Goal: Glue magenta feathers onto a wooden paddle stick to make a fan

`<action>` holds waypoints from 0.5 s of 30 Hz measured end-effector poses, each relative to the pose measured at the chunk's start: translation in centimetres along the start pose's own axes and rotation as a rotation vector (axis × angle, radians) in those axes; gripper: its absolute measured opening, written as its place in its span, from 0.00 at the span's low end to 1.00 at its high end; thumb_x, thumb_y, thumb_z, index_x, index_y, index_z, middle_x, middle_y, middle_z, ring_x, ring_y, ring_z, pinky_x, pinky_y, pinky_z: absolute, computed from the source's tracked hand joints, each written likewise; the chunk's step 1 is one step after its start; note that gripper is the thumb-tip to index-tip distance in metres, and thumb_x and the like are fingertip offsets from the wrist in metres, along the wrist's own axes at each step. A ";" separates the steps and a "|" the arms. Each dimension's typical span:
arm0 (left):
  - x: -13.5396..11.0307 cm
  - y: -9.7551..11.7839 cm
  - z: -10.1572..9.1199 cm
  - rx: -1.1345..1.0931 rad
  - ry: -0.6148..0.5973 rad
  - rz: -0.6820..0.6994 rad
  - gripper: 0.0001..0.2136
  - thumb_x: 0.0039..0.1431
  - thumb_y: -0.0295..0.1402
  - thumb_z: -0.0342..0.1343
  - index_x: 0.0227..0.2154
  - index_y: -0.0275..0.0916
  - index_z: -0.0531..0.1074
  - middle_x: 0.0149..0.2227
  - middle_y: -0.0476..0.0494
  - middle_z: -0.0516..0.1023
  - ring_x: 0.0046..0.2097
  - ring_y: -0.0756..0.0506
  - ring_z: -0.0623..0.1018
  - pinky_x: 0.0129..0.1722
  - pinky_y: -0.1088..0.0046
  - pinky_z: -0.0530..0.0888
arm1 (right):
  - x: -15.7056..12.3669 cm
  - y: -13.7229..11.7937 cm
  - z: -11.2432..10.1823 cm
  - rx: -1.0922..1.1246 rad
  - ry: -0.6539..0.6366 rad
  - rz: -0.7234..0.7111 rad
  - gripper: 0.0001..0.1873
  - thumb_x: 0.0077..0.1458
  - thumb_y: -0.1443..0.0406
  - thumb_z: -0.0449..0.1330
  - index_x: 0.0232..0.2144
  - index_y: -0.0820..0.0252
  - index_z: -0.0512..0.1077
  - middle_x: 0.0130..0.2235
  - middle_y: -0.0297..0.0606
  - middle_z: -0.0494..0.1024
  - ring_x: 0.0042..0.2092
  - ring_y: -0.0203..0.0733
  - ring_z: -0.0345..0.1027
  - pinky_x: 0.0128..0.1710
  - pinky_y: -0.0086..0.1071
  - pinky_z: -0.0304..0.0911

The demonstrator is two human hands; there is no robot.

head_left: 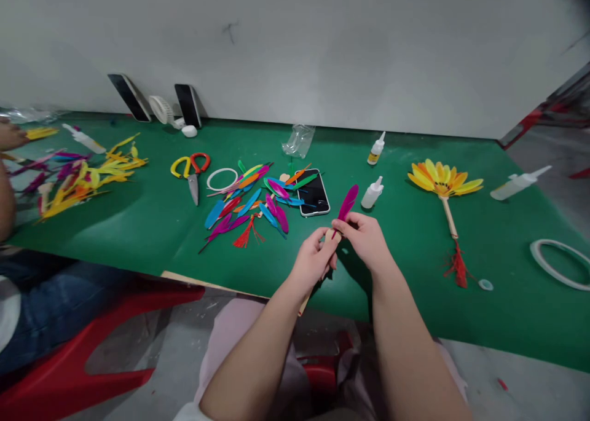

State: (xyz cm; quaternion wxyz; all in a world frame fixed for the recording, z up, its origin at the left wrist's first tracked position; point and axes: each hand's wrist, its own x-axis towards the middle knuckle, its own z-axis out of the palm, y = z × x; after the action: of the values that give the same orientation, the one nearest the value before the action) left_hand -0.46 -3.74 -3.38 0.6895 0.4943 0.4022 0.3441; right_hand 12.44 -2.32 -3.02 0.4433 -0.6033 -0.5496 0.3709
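Near the table's front edge, my left hand (318, 255) is closed around a wooden fan handle (303, 304), whose pale rounded head (332, 236) shows between my fingers. Pinched in my right hand (364, 236) is a magenta feather (348, 201), its base lying against that wooden head and its tip pointing up. To the left lies a loose pile of coloured feathers (251, 200), with a red tassel (249, 233) in front. A finished-looking yellow feather fan (445, 181) with a wooden handle and red tassel rests to the right.
Glue bottles (371, 193) stand behind my hands, and another bottle (519, 184) lies at right. A phone (314, 193) lies beside the feathers. Scissors (192, 175) and a white ring (222, 179) are farther left. A co-worker's hand (11, 135) is at the far left near yellow feathers (87, 181).
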 end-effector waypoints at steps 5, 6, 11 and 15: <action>0.0 0.0 -0.1 0.009 -0.005 -0.014 0.16 0.53 0.46 0.49 0.36 0.38 0.62 0.13 0.58 0.63 0.10 0.58 0.55 0.08 0.85 0.49 | 0.0 0.2 0.1 0.052 -0.001 0.012 0.16 0.45 0.53 0.57 0.20 0.61 0.67 0.21 0.31 0.66 0.24 0.32 0.57 0.24 0.28 0.54; 0.0 0.0 -0.1 0.011 -0.006 -0.015 0.16 0.53 0.46 0.49 0.36 0.38 0.62 0.13 0.58 0.63 0.10 0.58 0.55 0.08 0.85 0.49 | -0.1 0.2 0.1 0.062 -0.004 0.015 0.16 0.45 0.53 0.56 0.21 0.61 0.67 0.21 0.31 0.66 0.24 0.32 0.57 0.24 0.28 0.54; 0.0 -0.1 -0.1 0.003 -0.016 0.010 0.15 0.53 0.45 0.48 0.36 0.38 0.62 0.13 0.58 0.63 0.10 0.58 0.55 0.08 0.84 0.49 | -0.1 0.2 0.1 0.101 -0.019 0.021 0.16 0.45 0.53 0.57 0.21 0.61 0.66 0.21 0.31 0.67 0.24 0.32 0.58 0.25 0.27 0.55; 0.1 -0.1 -0.2 -0.004 -0.023 0.011 0.14 0.54 0.44 0.48 0.36 0.38 0.62 0.13 0.59 0.63 0.09 0.58 0.55 0.08 0.85 0.50 | -0.1 0.0 0.1 0.145 -0.033 0.025 0.15 0.46 0.53 0.56 0.22 0.60 0.68 0.22 0.31 0.67 0.24 0.32 0.58 0.25 0.27 0.56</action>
State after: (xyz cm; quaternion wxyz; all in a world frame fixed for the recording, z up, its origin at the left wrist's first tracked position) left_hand -0.56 -3.65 -3.52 0.6931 0.4991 0.3908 0.3431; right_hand 12.31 -2.38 -3.08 0.4721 -0.5702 -0.5209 0.4250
